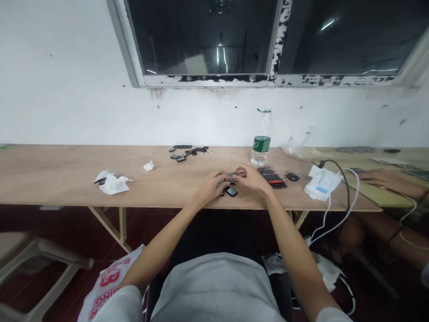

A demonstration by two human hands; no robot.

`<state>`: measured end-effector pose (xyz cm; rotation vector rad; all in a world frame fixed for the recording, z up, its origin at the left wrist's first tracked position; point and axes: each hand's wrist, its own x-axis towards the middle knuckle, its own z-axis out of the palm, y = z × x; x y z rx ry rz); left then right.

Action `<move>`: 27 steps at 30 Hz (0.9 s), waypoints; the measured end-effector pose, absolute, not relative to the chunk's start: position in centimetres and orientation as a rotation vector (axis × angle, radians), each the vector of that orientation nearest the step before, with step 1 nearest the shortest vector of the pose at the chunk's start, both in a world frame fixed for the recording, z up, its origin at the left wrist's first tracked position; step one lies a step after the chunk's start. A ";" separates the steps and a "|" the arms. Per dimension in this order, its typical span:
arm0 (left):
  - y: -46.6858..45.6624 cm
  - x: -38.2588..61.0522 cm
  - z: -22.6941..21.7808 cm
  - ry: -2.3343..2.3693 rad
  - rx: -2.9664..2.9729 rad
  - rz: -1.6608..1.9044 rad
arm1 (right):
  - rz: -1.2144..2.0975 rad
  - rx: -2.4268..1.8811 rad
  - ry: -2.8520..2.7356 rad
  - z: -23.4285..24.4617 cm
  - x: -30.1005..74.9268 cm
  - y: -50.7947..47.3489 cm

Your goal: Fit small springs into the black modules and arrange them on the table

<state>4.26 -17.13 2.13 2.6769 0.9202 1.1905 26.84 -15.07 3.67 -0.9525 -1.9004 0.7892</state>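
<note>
My left hand [212, 186] and my right hand [251, 178] come together near the table's front edge. Between them is a small dark rectangular piece [232, 177], partly covered by fingers; its kind is not clear. Bent fingers of my left hand close on its left side. My right hand is curled, with thumb and fingers at its right side. A similar black-rimmed piece with a shiny grey face [231, 191] lies just below, and another peeks out under my left fingers. Several more dark pieces [181, 158] lie farther back, with tiny light bits [205, 153] beside them.
A phone [274, 178] and a small black oval object [292, 177] lie right of my hands. Behind stands a water bottle [260, 144]. A white power strip [322, 182] with cables sits farther right, near another person's hand [379, 177]. Crumpled tissues [113, 183] lie left.
</note>
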 end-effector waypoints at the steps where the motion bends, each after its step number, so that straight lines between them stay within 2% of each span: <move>1: -17.0 4.0 2.3 0.934 2.676 1.259 | 0.810 -0.929 -1.909 3.9 26.5 -15.3; 7: -15.6 2.7 2.3 0.876 2.746 1.310 | 0.874 -0.856 -1.934 4.1 25.3 -15.9; 16: -14.4 1.3 1.4 0.897 2.882 1.169 | 0.950 -0.832 -1.800 4.2 25.0 -16.0; 23: -14.7 1.1 1.1 0.791 2.986 1.296 | 1.027 -0.747 -1.710 4.5 25.1 -16.2; 27: -14.9 1.2 1.3 0.883 2.943 1.298 | 1.065 -0.748 -1.680 4.4 24.9 -16.0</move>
